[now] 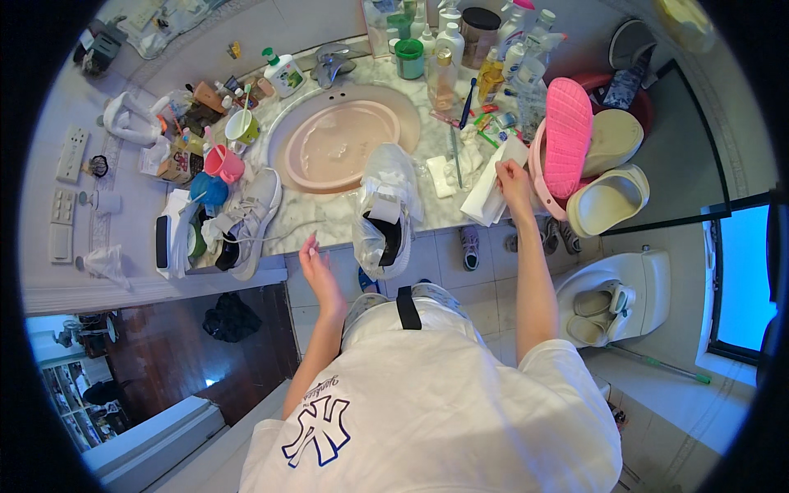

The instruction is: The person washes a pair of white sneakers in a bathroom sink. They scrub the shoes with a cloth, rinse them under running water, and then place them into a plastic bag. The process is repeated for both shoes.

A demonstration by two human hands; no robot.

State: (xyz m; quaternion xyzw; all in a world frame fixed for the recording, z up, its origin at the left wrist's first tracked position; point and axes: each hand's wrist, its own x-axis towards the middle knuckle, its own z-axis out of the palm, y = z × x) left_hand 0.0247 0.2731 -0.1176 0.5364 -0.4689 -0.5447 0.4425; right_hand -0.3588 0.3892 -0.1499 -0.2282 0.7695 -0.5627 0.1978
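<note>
My right hand [514,185] has its fingers curled on a folded white paper sheet [483,197] at the counter's right front. My left hand [320,266] is held in the air by the counter's front edge, fingers apart and holding nothing. Between the hands, a sneaker [387,215] stands with its toe toward the basin, its upper largely covered in white paper and its heel past the counter edge. Another light grey sneaker [253,215], uncovered and with a loose lace, rests to the left. Behind them, a pink plastic basin [343,145] of water sits in the sink.
Pink slippers [567,135] and beige clogs [607,200] crowd the right side. A white soap-like block [439,177], crumpled tissue [471,154] and a toothbrush-like stick [455,157] lie near the paper. Several bottles [450,43] line the back; cups [224,163] stand left.
</note>
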